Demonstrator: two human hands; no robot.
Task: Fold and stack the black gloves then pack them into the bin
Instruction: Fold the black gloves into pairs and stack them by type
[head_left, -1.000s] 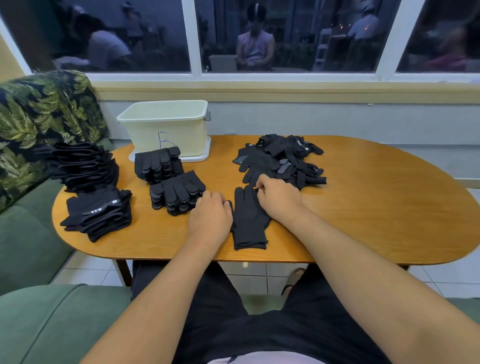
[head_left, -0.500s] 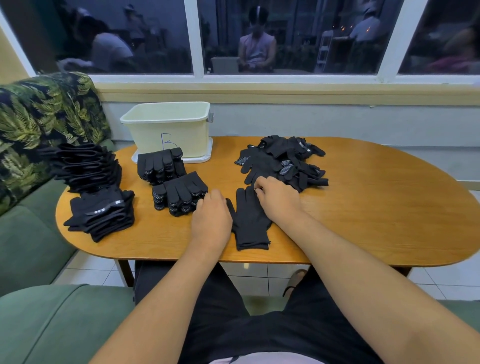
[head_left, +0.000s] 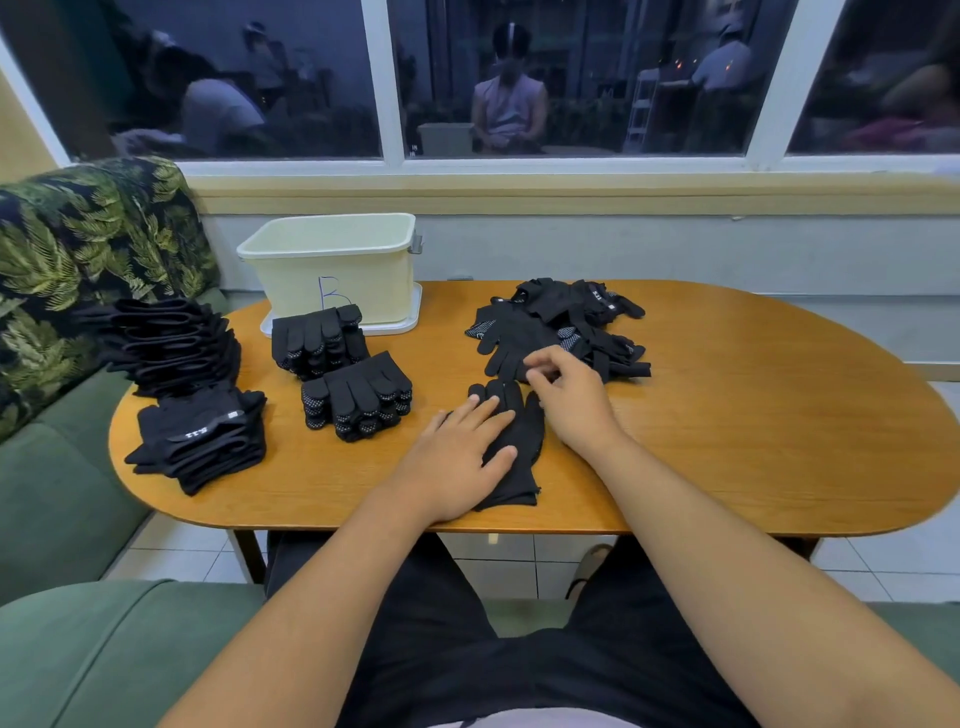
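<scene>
Closest to me, at the near edge of the counter (head_left: 727, 426), a flat black glove (head_left: 523, 457) lies with its cuff toward me and its fingers pointing away. My left grip (head_left: 457, 462) is spread flat on it, palm down, pressing it to the wood. My right grip (head_left: 571, 402) hovers just beyond the glove's fingertips with its fingers loosely curled; I see nothing pinched in it.

The glove looks like thin knit: light, limp and quick to bunch, so I judge it needs pinning with one grip while the other takes the fingertip end and folds it toward the cuff.

Just behind the right grip sits a loose pile of unfolded gloves (head_left: 566, 327). Toward the left are two folded stacks with dotted fingertips (head_left: 358, 397) (head_left: 317, 338), and at the counter's left end two taller stacks (head_left: 202, 441) (head_left: 171, 343).

At the far left edge stands the cream bin (head_left: 332, 270), marked B, on a white tray (head_left: 400, 323). From this angle I cannot tell what it holds.
</scene>
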